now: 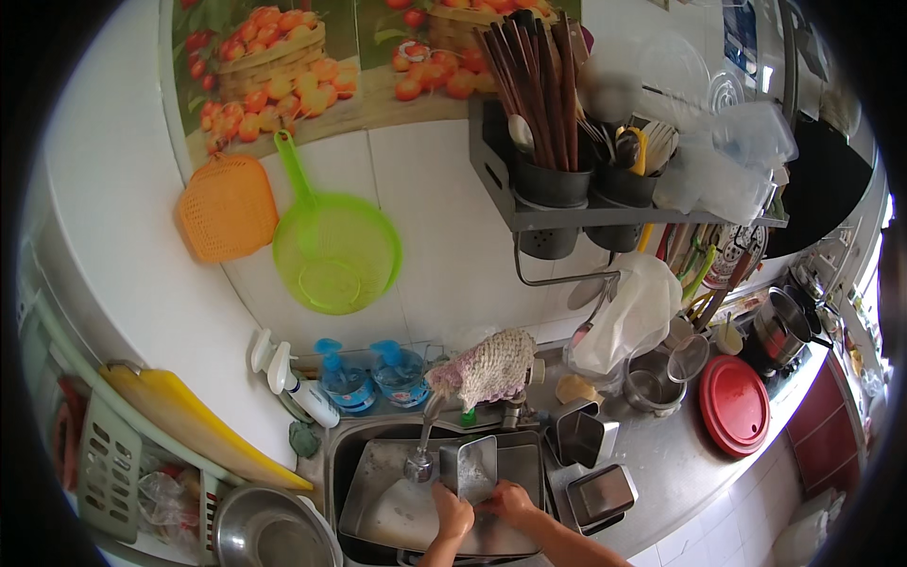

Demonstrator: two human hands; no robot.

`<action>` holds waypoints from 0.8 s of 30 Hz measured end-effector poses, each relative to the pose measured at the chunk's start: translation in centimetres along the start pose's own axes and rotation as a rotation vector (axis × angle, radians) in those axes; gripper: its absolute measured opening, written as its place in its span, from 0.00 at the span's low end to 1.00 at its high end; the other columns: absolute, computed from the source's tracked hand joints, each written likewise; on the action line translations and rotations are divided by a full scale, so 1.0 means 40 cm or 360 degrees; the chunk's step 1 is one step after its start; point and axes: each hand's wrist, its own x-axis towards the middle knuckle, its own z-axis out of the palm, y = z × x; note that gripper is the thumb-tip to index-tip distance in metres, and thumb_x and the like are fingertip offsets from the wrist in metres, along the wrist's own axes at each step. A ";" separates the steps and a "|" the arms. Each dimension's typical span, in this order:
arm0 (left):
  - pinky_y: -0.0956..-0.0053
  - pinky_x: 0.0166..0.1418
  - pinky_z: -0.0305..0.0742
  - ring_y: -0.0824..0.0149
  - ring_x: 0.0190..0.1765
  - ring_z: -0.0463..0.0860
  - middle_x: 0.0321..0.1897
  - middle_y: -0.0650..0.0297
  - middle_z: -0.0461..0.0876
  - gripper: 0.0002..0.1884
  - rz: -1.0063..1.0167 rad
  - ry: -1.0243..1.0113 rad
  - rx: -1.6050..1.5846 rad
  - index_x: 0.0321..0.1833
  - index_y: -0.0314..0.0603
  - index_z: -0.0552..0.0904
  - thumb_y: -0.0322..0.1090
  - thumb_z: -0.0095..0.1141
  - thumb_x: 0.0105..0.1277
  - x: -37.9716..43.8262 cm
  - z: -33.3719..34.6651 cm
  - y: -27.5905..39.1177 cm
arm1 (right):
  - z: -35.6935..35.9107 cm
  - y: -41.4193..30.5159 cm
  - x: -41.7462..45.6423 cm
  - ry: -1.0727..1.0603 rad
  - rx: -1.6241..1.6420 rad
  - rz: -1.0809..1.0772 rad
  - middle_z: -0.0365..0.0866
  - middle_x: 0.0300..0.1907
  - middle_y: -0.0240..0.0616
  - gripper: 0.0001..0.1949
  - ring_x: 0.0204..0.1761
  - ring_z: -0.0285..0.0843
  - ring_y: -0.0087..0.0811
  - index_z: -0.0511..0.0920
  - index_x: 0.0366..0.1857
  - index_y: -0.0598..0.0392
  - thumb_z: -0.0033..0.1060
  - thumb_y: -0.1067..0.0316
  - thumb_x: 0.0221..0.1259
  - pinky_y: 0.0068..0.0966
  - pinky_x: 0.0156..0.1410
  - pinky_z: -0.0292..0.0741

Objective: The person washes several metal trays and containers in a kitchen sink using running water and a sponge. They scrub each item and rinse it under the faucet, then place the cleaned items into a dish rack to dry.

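Observation:
Between my two hands is a small rectangular metal tin (477,469), tilted beneath the faucet spout (418,466). My left hand (452,509) grips its lower left edge, while my right hand (509,502) holds the lower right corner. Below them, a large metal baking pan (368,517) sits in the sink (339,453) with cloudy water in it. A crocheted cloth (496,365) is draped over the faucet. To the right on the steel counter, more metal tins (577,432) stand grouped, and another metal tin (601,496) lies nearer to me.
Two blue pump bottles (399,375) and a white spray bottle (305,390) stand behind the sink. A steel bowl (273,531) is at the lower left. Rightward are a metal pot (652,383) and a red lid (735,404). A utensil shelf (638,217) juts overhead.

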 end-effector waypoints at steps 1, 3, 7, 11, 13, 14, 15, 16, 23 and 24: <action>0.59 0.57 0.61 0.41 0.51 0.67 0.46 0.39 0.66 0.24 0.0079 0.0001 0.0104 0.52 0.24 0.62 0.18 0.46 0.50 -0.005 -0.020 0.033 | -0.017 0.022 0.010 0.0047 0.0252 0.0061 0.73 0.48 0.49 0.16 0.50 0.73 0.48 0.70 0.45 0.62 0.39 0.63 0.60 0.50 0.53 0.70; 0.58 0.56 0.61 0.41 0.50 0.66 0.47 0.38 0.65 0.24 0.0203 0.0043 0.0209 0.54 0.24 0.61 0.18 0.46 0.50 -0.015 -0.048 0.072 | -0.035 0.058 0.040 0.0129 0.0713 0.0142 0.72 0.51 0.46 0.17 0.53 0.70 0.47 0.68 0.49 0.61 0.36 0.62 0.62 0.50 0.57 0.67; 0.59 0.55 0.62 0.41 0.50 0.66 0.48 0.38 0.63 0.26 0.0397 -0.0056 0.0144 0.56 0.25 0.58 0.16 0.46 0.51 -0.025 -0.083 0.128 | -0.062 0.125 0.123 0.0165 0.0736 -0.0055 0.71 0.54 0.43 0.18 0.56 0.67 0.44 0.69 0.51 0.58 0.33 0.60 0.64 0.46 0.62 0.63; 0.60 0.54 0.63 0.41 0.49 0.66 0.47 0.39 0.63 0.25 0.0452 -0.0136 0.0079 0.56 0.29 0.59 0.17 0.46 0.54 -0.012 -0.117 0.129 | 0.010 0.068 0.093 0.0056 0.1170 0.0083 0.76 0.49 0.44 0.18 0.51 0.73 0.42 0.72 0.49 0.58 0.35 0.60 0.64 0.42 0.60 0.68; 0.57 0.48 0.68 0.40 0.44 0.71 0.46 0.40 0.68 0.22 0.0116 -0.0349 0.0072 0.55 0.31 0.64 0.17 0.43 0.55 0.005 -0.112 0.103 | 0.008 0.014 0.066 0.0035 0.0737 0.0044 0.76 0.48 0.44 0.18 0.50 0.74 0.41 0.72 0.49 0.58 0.36 0.61 0.63 0.40 0.58 0.69; 0.57 0.45 0.71 0.40 0.44 0.73 0.45 0.41 0.70 0.21 -0.0091 -0.0493 0.0102 0.54 0.31 0.65 0.17 0.42 0.55 0.014 -0.101 0.088 | -0.039 0.008 0.086 -0.0067 0.0583 0.0096 0.78 0.46 0.43 0.18 0.48 0.75 0.43 0.74 0.47 0.56 0.34 0.58 0.64 0.44 0.54 0.73; 0.58 0.41 0.74 0.41 0.43 0.75 0.44 0.42 0.73 0.20 -0.0319 -0.0628 0.0140 0.54 0.31 0.66 0.18 0.42 0.56 0.021 -0.092 0.058 | -0.027 -0.035 0.062 -0.0211 0.0354 0.0112 0.78 0.45 0.44 0.19 0.46 0.77 0.41 0.74 0.47 0.56 0.35 0.55 0.66 0.44 0.50 0.75; 0.64 0.33 0.76 0.47 0.40 0.78 0.41 0.47 0.76 0.18 -0.0321 -0.0713 -0.0216 0.52 0.32 0.69 0.20 0.42 0.58 0.020 -0.078 0.013 | 0.004 -0.077 0.040 -0.0118 0.0304 0.0182 0.78 0.46 0.43 0.20 0.46 0.77 0.40 0.74 0.48 0.57 0.36 0.53 0.66 0.42 0.51 0.74; 0.81 0.18 0.72 0.68 0.23 0.79 0.27 0.59 0.81 0.10 -0.1320 -0.0798 -0.1006 0.38 0.35 0.79 0.31 0.45 0.63 0.049 0.063 -0.157 | 0.031 0.033 -0.021 0.0278 0.0060 -0.0381 0.77 0.47 0.40 0.22 0.48 0.74 0.36 0.71 0.49 0.63 0.43 0.52 0.66 0.30 0.53 0.69; 0.84 0.16 0.66 0.71 0.21 0.78 0.27 0.59 0.81 0.08 -0.1218 -0.0833 -0.1018 0.37 0.36 0.79 0.31 0.48 0.62 0.039 0.047 -0.127 | 0.039 0.001 -0.054 0.0328 -0.0476 -0.0428 0.76 0.45 0.39 0.20 0.45 0.74 0.33 0.70 0.51 0.62 0.43 0.55 0.66 0.28 0.52 0.68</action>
